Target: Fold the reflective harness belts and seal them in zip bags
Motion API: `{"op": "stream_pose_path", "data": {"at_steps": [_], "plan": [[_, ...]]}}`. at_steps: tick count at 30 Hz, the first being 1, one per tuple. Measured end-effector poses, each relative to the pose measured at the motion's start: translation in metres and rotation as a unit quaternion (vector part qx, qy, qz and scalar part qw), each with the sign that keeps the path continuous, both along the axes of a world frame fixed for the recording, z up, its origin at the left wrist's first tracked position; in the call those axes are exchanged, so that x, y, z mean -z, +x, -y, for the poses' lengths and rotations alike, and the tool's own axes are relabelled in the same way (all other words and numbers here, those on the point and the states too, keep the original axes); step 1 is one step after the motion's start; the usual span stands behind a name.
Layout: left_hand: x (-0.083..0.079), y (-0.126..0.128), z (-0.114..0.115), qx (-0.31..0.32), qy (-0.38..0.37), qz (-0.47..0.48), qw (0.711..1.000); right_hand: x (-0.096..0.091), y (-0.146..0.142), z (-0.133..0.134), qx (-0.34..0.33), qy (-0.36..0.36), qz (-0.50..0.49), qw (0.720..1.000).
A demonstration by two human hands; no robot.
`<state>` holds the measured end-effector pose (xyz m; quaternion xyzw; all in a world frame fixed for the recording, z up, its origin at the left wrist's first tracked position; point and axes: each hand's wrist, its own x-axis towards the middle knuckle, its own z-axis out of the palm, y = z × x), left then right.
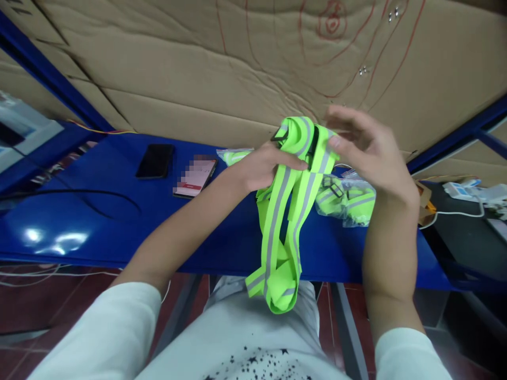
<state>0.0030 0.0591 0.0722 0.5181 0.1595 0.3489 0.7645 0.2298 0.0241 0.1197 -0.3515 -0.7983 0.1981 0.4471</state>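
Note:
A neon-yellow reflective strap with grey stripes and black buckles hangs in long loops above the front of the blue table. My left hand is closed around its bunched upper part, the index finger stretched across the bands. At the strap's upper right edge is my right hand, thumb touching or very near the band and its other fingers raised and apart. Whether that thumb pinches the band cannot be made out. The strap's lower loops dangle past the table edge in front of my shirt.
Clear plastic bags of similar neon straps lie on the blue table, right of the strap. A lit phone and a dark phone lie to the left. A cardboard panel stands behind; a black cable crosses the left.

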Motion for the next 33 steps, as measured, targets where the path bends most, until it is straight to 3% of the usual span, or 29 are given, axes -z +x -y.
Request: {"op": "stream_pose_path", "data": {"at_steps": [4,9,15,19,22,27,33], "plan": [[0.007,0.004,0.004,0.011,0.004,0.012,1.000,0.006,-0.001,-0.007,-0.022,-0.045,0.074,0.996],[0.011,0.006,0.000,0.009,0.018,0.025,0.999,0.003,-0.010,0.000,0.036,-0.009,0.016,0.999],[0.002,0.002,0.009,0.105,0.105,-0.012,0.989,0.002,-0.022,0.008,0.079,-0.052,-0.052,0.994],[0.003,0.001,0.007,0.019,0.198,-0.097,0.975,0.004,-0.021,0.007,0.070,-0.066,-0.095,0.991],[0.009,0.000,-0.004,-0.037,0.305,-0.143,0.941,0.003,-0.016,0.007,0.052,-0.101,-0.117,0.987],[-0.001,-0.016,-0.018,0.009,0.371,-0.205,0.906,-0.003,-0.011,0.013,0.030,-0.133,-0.104,0.985],[-0.034,-0.029,0.006,-0.115,0.476,-0.070,0.869,-0.002,-0.021,0.016,0.032,-0.156,-0.120,0.980]]}}
